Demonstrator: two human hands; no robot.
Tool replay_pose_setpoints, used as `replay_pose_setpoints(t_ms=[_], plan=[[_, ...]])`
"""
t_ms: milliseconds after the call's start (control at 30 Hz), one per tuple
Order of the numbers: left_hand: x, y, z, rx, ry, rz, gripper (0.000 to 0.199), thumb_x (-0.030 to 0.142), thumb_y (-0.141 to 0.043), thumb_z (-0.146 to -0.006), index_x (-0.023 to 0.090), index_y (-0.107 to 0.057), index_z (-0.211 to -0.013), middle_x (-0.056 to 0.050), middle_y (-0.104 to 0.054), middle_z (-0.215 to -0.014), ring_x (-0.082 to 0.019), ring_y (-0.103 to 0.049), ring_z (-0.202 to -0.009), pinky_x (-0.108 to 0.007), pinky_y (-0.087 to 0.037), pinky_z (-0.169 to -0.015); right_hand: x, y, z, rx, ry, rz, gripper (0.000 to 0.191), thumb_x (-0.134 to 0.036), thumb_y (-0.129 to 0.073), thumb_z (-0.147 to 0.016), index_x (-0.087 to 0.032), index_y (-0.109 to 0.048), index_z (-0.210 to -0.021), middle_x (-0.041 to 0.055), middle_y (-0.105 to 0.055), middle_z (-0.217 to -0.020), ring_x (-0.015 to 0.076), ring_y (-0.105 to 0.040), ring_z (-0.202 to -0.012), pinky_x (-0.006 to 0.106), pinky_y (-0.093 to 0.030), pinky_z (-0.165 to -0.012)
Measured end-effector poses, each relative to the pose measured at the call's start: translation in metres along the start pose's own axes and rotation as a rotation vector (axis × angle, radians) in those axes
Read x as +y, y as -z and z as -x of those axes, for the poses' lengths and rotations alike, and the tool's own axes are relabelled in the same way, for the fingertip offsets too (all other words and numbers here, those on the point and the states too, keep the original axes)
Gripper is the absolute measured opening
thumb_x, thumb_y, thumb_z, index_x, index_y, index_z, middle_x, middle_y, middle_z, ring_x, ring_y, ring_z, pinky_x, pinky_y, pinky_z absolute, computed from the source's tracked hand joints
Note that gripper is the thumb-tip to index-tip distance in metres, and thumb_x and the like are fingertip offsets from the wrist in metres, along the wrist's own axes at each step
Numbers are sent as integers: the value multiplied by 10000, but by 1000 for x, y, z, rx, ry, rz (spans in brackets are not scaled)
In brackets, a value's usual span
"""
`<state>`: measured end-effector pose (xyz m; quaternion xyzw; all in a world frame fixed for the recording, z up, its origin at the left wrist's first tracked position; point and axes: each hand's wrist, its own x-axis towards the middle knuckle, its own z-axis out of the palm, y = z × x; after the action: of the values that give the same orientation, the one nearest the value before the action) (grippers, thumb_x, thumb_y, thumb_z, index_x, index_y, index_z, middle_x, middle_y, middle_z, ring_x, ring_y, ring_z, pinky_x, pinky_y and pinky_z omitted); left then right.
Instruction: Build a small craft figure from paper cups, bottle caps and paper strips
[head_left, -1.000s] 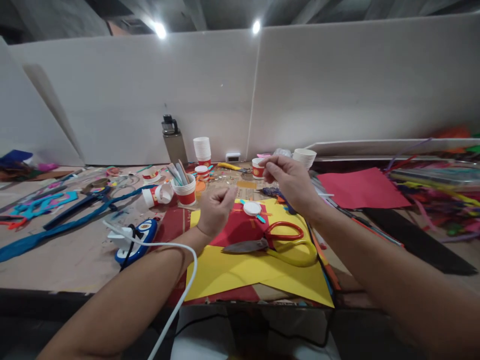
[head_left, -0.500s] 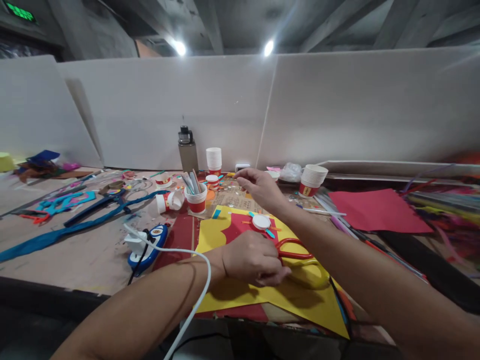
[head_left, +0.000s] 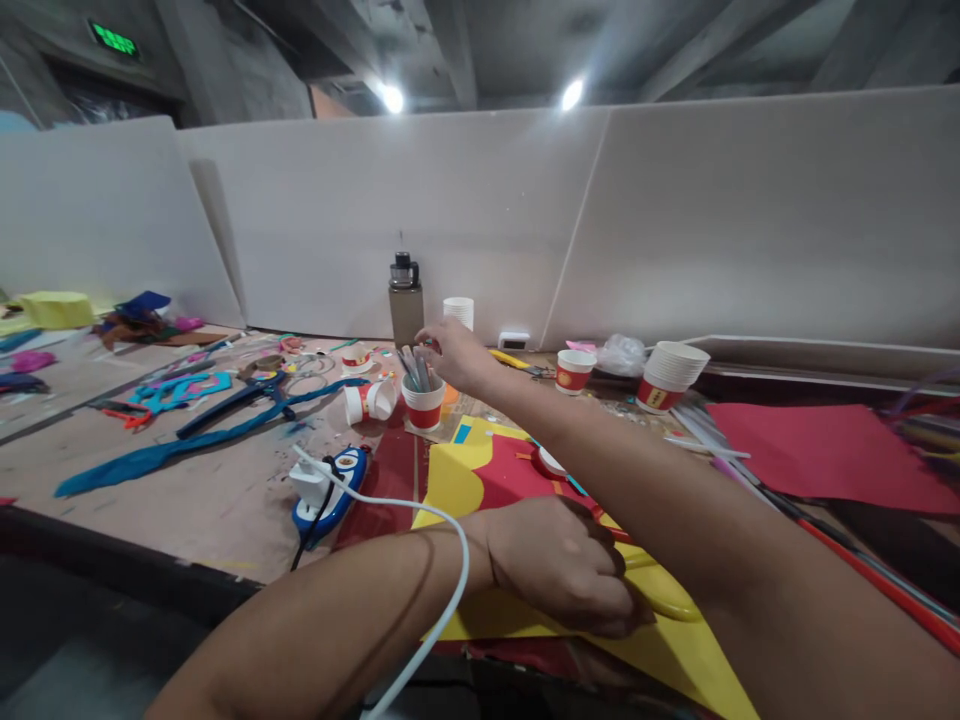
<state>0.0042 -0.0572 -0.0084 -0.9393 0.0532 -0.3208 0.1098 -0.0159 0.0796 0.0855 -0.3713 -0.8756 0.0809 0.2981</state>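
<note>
My left hand (head_left: 562,565) is closed, its fingers curled under, over a large sheet of yellow paper (head_left: 517,620). Whatever those fingers hold is hidden. Scissors with red and yellow handles (head_left: 671,600) lie right beside it, partly covered by my right forearm. My right hand (head_left: 455,355) is stretched forward, fingers apart, beside and above a paper cup (head_left: 424,412) of pens (head_left: 418,372); I see nothing in its grip. A red paper shape (head_left: 506,475) lies on the yellow sheet, with a white round piece (head_left: 550,461) on it, half hidden by the right arm.
A white cable crosses above my left forearm from a blue power strip (head_left: 334,500). A tipped paper cup (head_left: 367,402), a bottle (head_left: 406,310) and stacked cups (head_left: 667,375) stand or lie around. Red paper (head_left: 832,455) is at right, pliers (head_left: 517,360) at the back.
My right hand has moved left, from over the table's middle to the cup of pens. My left hand remains closed over the yellow paper. The view has turned slightly left.
</note>
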Motion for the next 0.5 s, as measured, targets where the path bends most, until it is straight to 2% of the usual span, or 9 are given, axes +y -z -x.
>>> replay_pose_setpoints(t_ms=[67,133,333,400,500], plan=[[2,4,-2,-82,-3,-7,341,323,-437,-937,240,-678,-709,-9,-679,-664,-129,-613,-627,-314,-418,-600,-3,-5,-9,-6,-19,88,276,-311,-543,-907,-145,-696,-1066,135,-560,-1059,220,-510,-991,329,-402,-858],[1,7,-5,-114,13,-43,369,330,-410,-950,244,-706,-748,-11,-690,-686,-139,-624,-652,-319,-436,-629,-5,-10,-16,-11,-27,162,287,-347,-553,-900,-168,-698,-1072,133,-543,-1105,253,-462,-1087,356,-377,-916],[-6,2,-6,-80,10,-44,392,314,-404,-946,258,-732,-740,-5,-696,-661,-153,-644,-666,-327,-460,-649,-8,-23,-29,-29,-80,230,208,-366,-593,-852,-218,-737,-877,97,-559,-1198,338,-402,-1150,438,-375,-876],[-8,1,-5,-72,24,-32,368,317,-428,-934,249,-725,-729,-12,-694,-654,-151,-643,-659,-316,-458,-644,-8,-19,-32,-31,-130,199,173,-346,-620,-833,-215,-732,-834,95,-598,-1145,334,-428,-1135,432,-388,-851],[-8,1,-2,-57,62,-21,367,349,-446,-927,225,-702,-697,-20,-686,-644,-138,-628,-621,-295,-434,-603,-7,-1,-32,0,-203,11,128,-299,-636,-824,-187,-699,-828,93,-648,-963,253,-536,-985,354,-431,-763]])
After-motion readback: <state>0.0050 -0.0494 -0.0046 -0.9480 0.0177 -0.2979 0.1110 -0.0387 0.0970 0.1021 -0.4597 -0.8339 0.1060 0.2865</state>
